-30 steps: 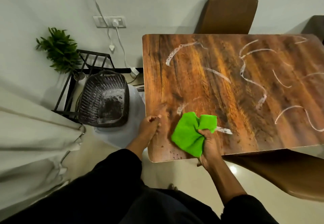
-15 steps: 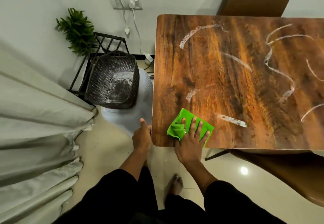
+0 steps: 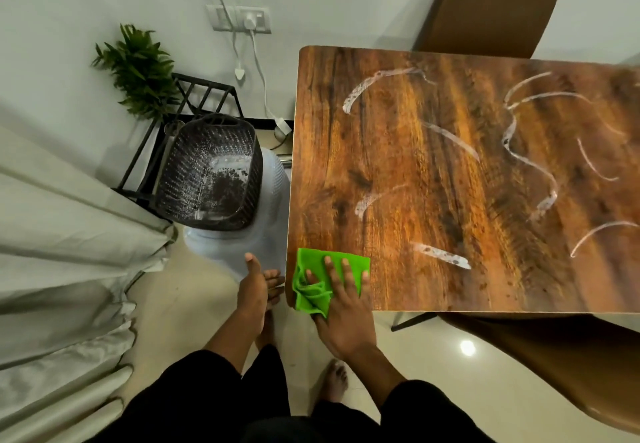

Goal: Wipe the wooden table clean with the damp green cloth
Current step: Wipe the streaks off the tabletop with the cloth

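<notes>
Head view: your right hand [image 3: 341, 307] lies flat on the green cloth [image 3: 311, 292], fingers straight and spread, pressing it onto the table [image 3: 415, 182] at its near left corner. The cloth is bunched by your thumb and smooth under your fingertips. Your left hand [image 3: 256, 286] sits just off the table's left edge beside that corner, fingers loosely open, holding nothing. Beyond the cloth, white streaks [image 3: 441, 255] curl across the table's top. Left of the table stands a dark basket [image 3: 211, 172]. Past the table's far edge is a brown chair [image 3: 491, 12].
</notes>
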